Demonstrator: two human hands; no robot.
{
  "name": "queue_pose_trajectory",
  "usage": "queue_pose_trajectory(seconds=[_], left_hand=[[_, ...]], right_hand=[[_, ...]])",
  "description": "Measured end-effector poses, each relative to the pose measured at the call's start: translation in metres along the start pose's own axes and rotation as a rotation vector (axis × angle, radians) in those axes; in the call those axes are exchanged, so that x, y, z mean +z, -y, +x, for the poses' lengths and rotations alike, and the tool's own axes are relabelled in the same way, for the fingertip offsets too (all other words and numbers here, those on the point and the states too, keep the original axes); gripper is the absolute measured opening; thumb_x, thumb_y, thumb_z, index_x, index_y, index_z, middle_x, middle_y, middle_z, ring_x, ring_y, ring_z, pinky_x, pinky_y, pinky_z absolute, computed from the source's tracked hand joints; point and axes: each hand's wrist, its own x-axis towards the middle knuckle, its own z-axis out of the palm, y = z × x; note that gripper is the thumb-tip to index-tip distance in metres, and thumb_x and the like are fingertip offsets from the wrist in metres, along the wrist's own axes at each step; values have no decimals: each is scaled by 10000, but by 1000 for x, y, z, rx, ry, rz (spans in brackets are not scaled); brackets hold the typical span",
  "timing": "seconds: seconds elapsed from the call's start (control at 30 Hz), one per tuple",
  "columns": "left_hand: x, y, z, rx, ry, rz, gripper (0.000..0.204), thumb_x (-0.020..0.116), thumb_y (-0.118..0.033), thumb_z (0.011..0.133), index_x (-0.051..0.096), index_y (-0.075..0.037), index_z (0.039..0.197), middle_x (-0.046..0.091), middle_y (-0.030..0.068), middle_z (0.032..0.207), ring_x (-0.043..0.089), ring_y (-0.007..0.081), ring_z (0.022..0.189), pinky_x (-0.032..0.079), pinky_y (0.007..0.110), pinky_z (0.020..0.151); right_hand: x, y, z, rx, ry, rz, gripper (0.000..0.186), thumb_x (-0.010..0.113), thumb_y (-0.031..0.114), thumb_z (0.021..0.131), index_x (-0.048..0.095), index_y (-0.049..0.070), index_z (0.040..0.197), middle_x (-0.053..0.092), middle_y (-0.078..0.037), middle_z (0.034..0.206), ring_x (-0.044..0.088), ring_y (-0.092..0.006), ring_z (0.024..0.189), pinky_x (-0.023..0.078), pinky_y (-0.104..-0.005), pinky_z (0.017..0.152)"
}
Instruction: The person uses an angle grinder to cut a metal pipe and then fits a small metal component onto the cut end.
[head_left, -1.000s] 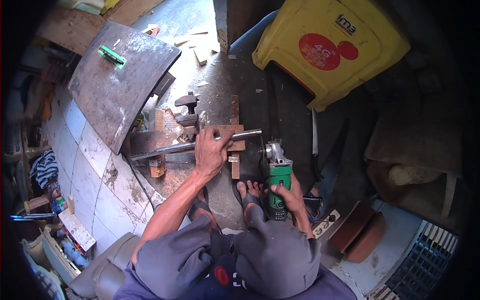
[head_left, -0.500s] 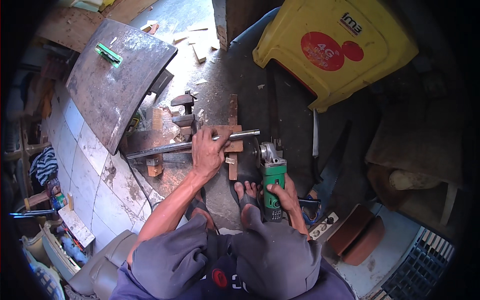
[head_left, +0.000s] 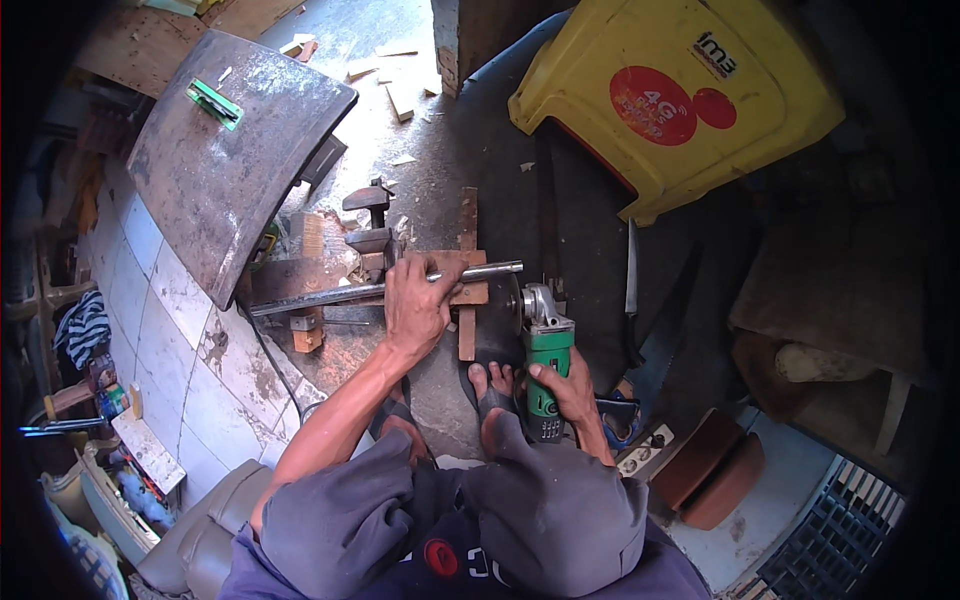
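Note:
My left hand point(head_left: 417, 305) is closed round a shiny metal pipe point(head_left: 320, 297), which slants over a low wooden frame point(head_left: 468, 330). The pipe's right end sticks out past the wood. My right hand point(head_left: 570, 388) grips a green angle grinder point(head_left: 547, 372), held upright with its silver head pointing away from me. The grinder's disc point(head_left: 516, 300) faces left, just below the pipe's free end; whether they touch I cannot tell. Beyond my left hand stands a dark metal vise point(head_left: 370, 225).
A rusty metal-topped table point(head_left: 240, 150) stands at the far left, a yellow plastic stool point(head_left: 690, 110) at the far right. A knife point(head_left: 631, 275) and a handsaw point(head_left: 670, 330) lie right of the grinder. Near my right arm is a power strip point(head_left: 645, 452). Wood scraps point(head_left: 398, 100) litter the floor.
Almost nothing differs. The whole view has shifted very slightly; both hands keep their holds on the pipe and the grinder.

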Motion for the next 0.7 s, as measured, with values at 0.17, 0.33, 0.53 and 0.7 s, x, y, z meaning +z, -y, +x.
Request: queue_pose_trajectory(seconds=[0.17, 0.33, 0.53, 0.7], left_hand=[[0, 0, 0, -4, -5, -10, 367, 745, -138, 876, 737, -216, 1234, 572, 138, 1027, 555, 327, 982, 408, 459, 831], [2, 1, -1, -12, -8, -19, 377, 751, -128, 868, 735, -213, 1234, 567, 140, 1028, 555, 330, 983, 406, 460, 832], [1, 0, 0, -12, 9, 2, 358, 747, -160, 884, 736, -220, 1237, 588, 133, 1039, 557, 317, 988, 415, 454, 832], [1, 1, 0, -11, 10, 4, 368, 743, -155, 882, 736, -220, 1244, 583, 134, 1027, 557, 318, 986, 415, 454, 831]], right_hand=[[0, -1, 0, 12, -3, 0, 592, 800, 299, 835, 602, 2, 1307, 695, -105, 1068, 666, -198, 961, 540, -356, 880], [1, 1, 1, 15, 1, 5, 599, 799, 305, 833, 601, 8, 1314, 696, -108, 1069, 669, -202, 963, 541, -354, 877], [0, -3, 1, 18, 7, 26, 588, 795, 302, 835, 602, 10, 1309, 695, -103, 1072, 665, -198, 964, 540, -352, 874], [1, 0, 1, 13, 12, 19, 587, 795, 300, 839, 599, 9, 1309, 694, -101, 1077, 662, -194, 966, 537, -350, 878]])
